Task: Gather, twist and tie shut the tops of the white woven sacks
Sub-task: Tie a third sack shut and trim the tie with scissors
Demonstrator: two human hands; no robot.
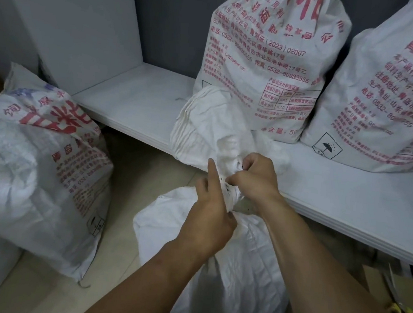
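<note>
Plain white sack (235,261) stands on the floor (132,174), centre foreground, right in front of the person. Its neck (231,197) is gathered and bunched tight. The loose top (203,130) flares out above the neck and leans against the edge of the low white platform (142,98).

Left hand (210,215), back to the camera, grasps the neck from the left. Thumb and lower fingers are curled round it, and the index finger (211,172) sticks straight up beside the fabric. Right hand (255,176) is on the neck from the right, just above the left hand. Its fingers are curled in and pinch the bunched fabric. Small dark marks show at the pinch; cannot tell if that is a tie. Both hands are close together, almost touching.

A sack with red print (32,176) slumps on the floor at left, well apart from the hands, top open and crumpled. Two more printed sacks stand upright on the platform: the centre sack (266,60) just behind the loose top, and the right sack (390,99) touching it on the right side. The tops of both are cut off by the frame.

Yellow-handled scissors (403,312) lie on cardboard (375,281) at lower right. A white panel (75,15) stands at back left, against a dark grey wall (177,13).
</note>
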